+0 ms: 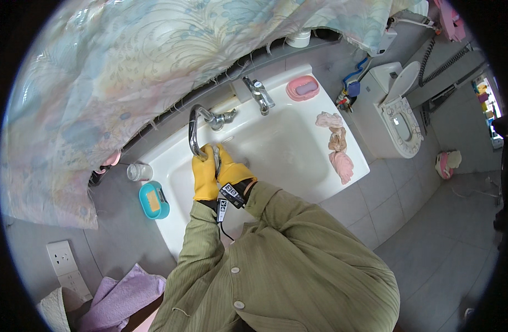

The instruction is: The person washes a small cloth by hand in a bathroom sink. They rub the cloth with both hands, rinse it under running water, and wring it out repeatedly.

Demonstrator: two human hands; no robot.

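Observation:
Both hands wear yellow gloves and meet beneath the curved chrome faucet (193,128) over the left part of the white sink (287,141). Between my left hand (205,174) and my right hand (232,168) is a small greyish, wet-looking item (216,159), perhaps cloth; the fingers hide most of it. The faucet's spout end touches or nearly touches my left glove. On the sink's right rim lie three crumpled fabric pieces in a row: a pale pink one (329,120), a tan one (337,140) and a pink one (341,167).
A second chrome tap (260,97) and a pink soap dish (303,88) stand on the back rim. At the left are a glass jar (139,172) and a teal soap dish (154,200). A patterned plastic curtain (154,74) hangs above. A toilet (386,116) stands right.

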